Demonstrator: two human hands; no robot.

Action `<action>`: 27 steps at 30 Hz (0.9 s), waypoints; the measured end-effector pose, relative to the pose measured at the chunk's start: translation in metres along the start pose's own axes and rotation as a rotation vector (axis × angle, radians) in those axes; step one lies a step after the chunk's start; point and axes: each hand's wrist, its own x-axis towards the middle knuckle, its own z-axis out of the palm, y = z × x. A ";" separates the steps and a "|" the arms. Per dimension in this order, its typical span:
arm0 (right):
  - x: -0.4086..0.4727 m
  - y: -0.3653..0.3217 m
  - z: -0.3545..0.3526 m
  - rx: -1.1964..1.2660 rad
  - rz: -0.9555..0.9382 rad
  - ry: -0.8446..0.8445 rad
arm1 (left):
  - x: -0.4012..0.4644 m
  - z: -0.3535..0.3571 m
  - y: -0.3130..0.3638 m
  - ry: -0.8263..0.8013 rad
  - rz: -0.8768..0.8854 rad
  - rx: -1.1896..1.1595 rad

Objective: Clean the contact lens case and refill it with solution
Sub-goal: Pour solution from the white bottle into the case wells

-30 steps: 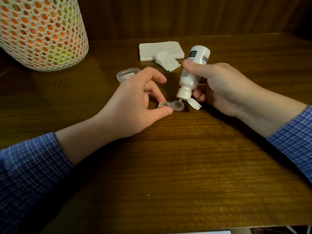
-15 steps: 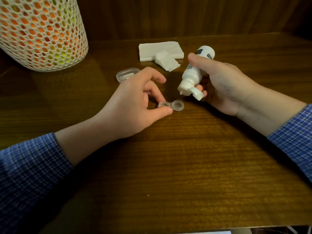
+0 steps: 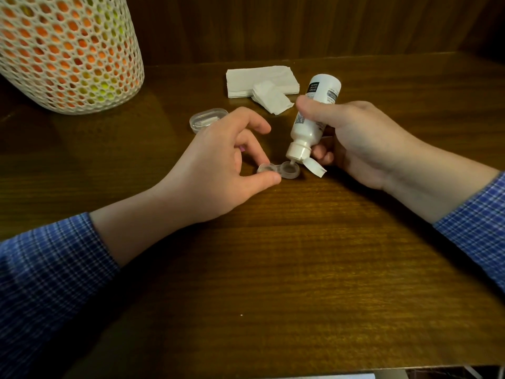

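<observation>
A dark wooden table (image 3: 273,269) stands against a dim wood-panelled wall (image 3: 273,26).

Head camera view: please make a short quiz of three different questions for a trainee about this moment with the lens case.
1. True or false: the flip cap of the solution bottle is closed.
2. Over which well of the contact lens case does the bottle's nozzle point? A) the well farther from the left hand B) the well under the left hand's fingers C) neither
3. Fill in: the right hand holds the bottle tilted with its nozzle pointing ____.

Key
1. False: the cap hangs open beside the nozzle.
2. A: the left hand pinches the other end of the case on the wooden table.
3. Down.
</observation>
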 end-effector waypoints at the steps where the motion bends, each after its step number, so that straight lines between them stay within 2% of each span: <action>1: 0.000 0.000 0.000 -0.002 -0.001 -0.002 | 0.000 0.000 0.000 -0.002 0.000 0.001; 7: 0.002 0.002 -0.001 -0.004 -0.010 -0.009 | 0.000 0.000 0.000 -0.003 0.010 0.005; 14: 0.005 0.002 -0.004 0.145 -0.029 -0.035 | 0.000 -0.001 -0.002 -0.005 -0.005 -0.038; 27: 0.007 0.007 0.015 -0.104 -0.109 0.052 | -0.001 0.002 -0.002 0.025 -0.051 -0.069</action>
